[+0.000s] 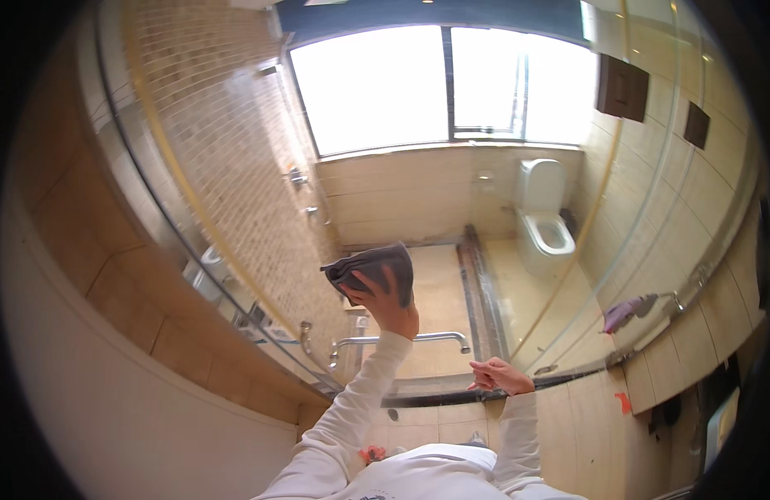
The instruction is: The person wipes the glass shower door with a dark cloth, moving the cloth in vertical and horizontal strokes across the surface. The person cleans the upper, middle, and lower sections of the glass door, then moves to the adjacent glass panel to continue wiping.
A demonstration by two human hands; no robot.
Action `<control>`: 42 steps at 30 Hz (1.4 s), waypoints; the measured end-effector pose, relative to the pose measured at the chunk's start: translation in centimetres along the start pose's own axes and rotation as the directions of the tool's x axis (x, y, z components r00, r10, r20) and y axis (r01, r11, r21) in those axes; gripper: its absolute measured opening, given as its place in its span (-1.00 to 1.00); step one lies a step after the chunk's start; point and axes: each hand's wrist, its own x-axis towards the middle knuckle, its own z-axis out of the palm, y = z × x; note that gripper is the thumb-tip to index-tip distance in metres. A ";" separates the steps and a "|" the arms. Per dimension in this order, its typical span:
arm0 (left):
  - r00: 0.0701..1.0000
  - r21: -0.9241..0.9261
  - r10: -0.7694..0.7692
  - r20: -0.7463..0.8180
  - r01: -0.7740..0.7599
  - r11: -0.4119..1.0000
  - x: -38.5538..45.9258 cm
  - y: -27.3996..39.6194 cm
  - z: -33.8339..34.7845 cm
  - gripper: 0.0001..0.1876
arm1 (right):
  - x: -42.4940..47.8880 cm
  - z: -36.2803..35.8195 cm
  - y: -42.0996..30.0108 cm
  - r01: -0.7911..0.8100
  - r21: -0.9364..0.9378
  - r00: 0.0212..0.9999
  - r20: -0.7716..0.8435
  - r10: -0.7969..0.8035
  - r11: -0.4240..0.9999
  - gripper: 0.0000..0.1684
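A folded dark grey cloth (375, 269) lies under the spread fingers of my left hand (388, 300), pressed flat against what looks like a clear glass panel. Below it, a chrome bar handle (438, 337) crosses the glass behind my left wrist. My right hand (500, 376) is raised to the right of the handle's end, fingers partly curled, with nothing seen in it. White sleeves cover both arms.
Beyond the glass are a white toilet (547, 234) with its lid up, a shower valve (297, 177) on the mosaic wall and a wide window (372, 90). A purple cloth (629, 312) hangs at the right. A dark sill (435, 399) runs along the floor.
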 end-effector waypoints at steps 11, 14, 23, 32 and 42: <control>0.964 0.039 0.026 -0.265 -0.016 0.999 10.5 18.5 0.5 -0.25 | -13.3 -11.3 -0.1 0.180 0.028 0.940 -0.298 -0.164 0.983 -0.37; 0.953 0.010 0.147 -0.264 -0.150 0.989 12.4 24.0 -0.5 -0.20 | -15.3 -14.1 -0.8 0.199 0.035 0.932 -0.316 -0.178 0.979 -0.37; 0.944 -0.031 0.328 0.043 -0.326 0.945 -0.2 29.3 7.9 -0.17 | -14.8 -18.7 -2.3 0.214 0.005 0.951 -0.228 -0.207 0.977 -0.37; 0.935 -0.108 0.355 -0.021 -0.355 0.928 7.7 35.9 3.9 -0.22 | -13.6 -20.3 -1.7 0.158 0.049 0.964 -0.222 -0.143 0.986 -0.38; 0.894 0.068 0.376 -0.245 -0.371 0.926 14.2 25.8 -2.3 -0.35 | -9.6 -17.2 -1.6 0.056 -0.021 0.996 -0.061 -0.057 0.998 -0.34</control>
